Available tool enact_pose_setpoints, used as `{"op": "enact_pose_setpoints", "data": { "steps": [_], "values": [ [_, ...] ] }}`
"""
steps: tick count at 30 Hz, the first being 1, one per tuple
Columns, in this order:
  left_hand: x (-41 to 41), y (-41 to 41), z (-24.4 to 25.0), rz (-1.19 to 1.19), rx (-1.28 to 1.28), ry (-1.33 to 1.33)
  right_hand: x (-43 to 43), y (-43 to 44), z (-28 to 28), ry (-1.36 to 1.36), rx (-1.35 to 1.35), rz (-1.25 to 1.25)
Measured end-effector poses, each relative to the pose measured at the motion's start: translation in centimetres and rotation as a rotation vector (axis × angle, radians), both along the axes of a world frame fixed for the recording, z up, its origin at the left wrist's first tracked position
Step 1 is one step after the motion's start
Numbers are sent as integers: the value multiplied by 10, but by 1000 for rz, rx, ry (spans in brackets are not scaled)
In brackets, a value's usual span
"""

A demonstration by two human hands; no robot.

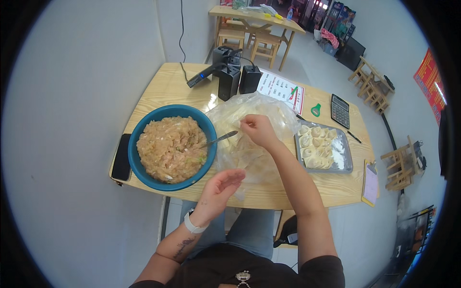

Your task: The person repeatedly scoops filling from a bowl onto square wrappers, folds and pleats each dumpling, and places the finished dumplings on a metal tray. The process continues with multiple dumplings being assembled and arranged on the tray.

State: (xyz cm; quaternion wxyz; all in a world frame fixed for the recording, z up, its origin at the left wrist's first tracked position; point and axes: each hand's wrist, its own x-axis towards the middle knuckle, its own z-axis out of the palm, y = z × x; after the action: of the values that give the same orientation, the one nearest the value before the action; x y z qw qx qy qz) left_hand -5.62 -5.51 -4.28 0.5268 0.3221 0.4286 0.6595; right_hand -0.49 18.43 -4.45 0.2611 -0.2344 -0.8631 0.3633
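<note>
My right hand [260, 131] is over a clear plastic bag [277, 108], its thumb and fingertips pinched together. Whether a bit of plastic or dough is between them is hard to tell. Pale dough wrappers [228, 117] show through the bag. My left hand [224, 185] is half curled near the table's front edge, thumb apart from the fingers, and nothing shows in it. To its upper left stands a blue bowl [134, 163] of minced filling [171, 147]. A metal utensil [225, 136] leans out over the bowl's right rim. Folded dumplings [317, 144] sit in rows on a metal tray [342, 167] at the right.
Black power devices [229, 82] with cables and a printed sheet [275, 86] occupy the back of the wooden table [155, 86]. A calculator [340, 111], green tag [316, 110], pen [354, 136] and clipboard [370, 181] lie right; a phone [121, 157] lies left beside the bowl.
</note>
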Motion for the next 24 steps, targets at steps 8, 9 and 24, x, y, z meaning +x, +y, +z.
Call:
{"op": "enact_pose_setpoints", "data": {
  "steps": [8,9,24],
  "values": [
    [-2,17,0,17,-73,-430,30,-9,12,662,-1178,15],
    [-1,20,-3,-1,-56,-459,35,-27,33,622,-1250,-27],
    [18,42,-5,-74,103,-793,77,-99,66,-41,-170,-138]
  ]
}}
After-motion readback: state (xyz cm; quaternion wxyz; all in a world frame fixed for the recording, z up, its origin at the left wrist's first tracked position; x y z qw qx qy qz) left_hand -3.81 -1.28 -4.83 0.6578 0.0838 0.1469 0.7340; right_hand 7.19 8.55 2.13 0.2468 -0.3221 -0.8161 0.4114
